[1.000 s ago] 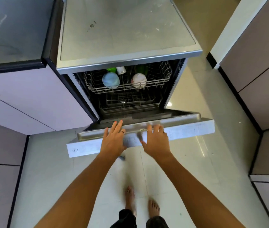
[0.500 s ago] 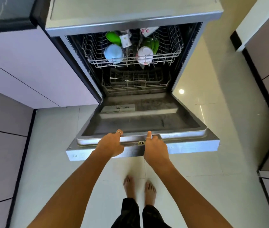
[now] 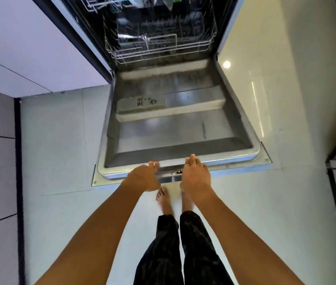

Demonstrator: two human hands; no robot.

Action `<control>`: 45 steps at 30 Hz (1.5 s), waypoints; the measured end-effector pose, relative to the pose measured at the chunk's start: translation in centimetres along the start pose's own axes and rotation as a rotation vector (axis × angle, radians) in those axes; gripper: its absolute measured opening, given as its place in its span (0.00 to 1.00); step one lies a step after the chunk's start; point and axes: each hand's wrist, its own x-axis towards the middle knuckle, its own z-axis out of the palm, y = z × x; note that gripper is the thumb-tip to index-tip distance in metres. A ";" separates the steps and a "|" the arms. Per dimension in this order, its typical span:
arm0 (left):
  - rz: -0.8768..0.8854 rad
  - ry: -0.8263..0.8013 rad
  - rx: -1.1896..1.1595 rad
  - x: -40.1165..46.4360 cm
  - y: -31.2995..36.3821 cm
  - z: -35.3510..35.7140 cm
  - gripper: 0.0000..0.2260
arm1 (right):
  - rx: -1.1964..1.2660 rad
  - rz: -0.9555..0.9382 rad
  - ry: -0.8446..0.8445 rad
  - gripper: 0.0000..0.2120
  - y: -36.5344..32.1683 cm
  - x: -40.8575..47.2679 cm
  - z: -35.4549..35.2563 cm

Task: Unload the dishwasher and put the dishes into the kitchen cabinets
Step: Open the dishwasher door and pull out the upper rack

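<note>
Dishwasher door [image 3: 175, 128] lies fully down, flat over the floor. Left hand [image 3: 144, 177] and right hand [image 3: 196, 177] both grip its near edge, fingers curled over the rim. Lower rack [image 3: 159, 48] looks bare; dishes [image 3: 152, 1] sit blurred in the far upper rack. Nothing unloaded yet; whole task remains.

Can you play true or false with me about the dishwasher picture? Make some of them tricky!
1. The dishwasher door is shut. False: it lies folded down, open.
2. Both hands are at the door's front edge. True: left hand and right hand are there.
3. The lower rack is pulled out over the door. False: it sits inside the machine.
4. The person is barefoot. True.
5. The right hand holds a plate. False: it holds no dish.
</note>
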 end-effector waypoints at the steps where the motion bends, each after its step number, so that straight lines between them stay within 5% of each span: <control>1: -0.007 -0.011 -0.004 0.4 0.0 0.8 0.31 | 0.007 0.006 -0.022 0.32 0.1 0.4 0.8; 10: 0.132 -0.064 0.007 6.8 -1.2 8.4 0.32 | 0.084 0.053 -0.138 0.32 1.3 5.6 8.2; 22: 0.100 -0.120 0.104 16.6 -2.5 17.7 0.38 | 0.169 0.075 -0.247 0.35 3.2 13.1 17.2; 45: 0.116 -0.183 0.168 23.4 -3.8 21.5 0.37 | 0.137 0.072 -0.318 0.37 4.3 18.4 22.1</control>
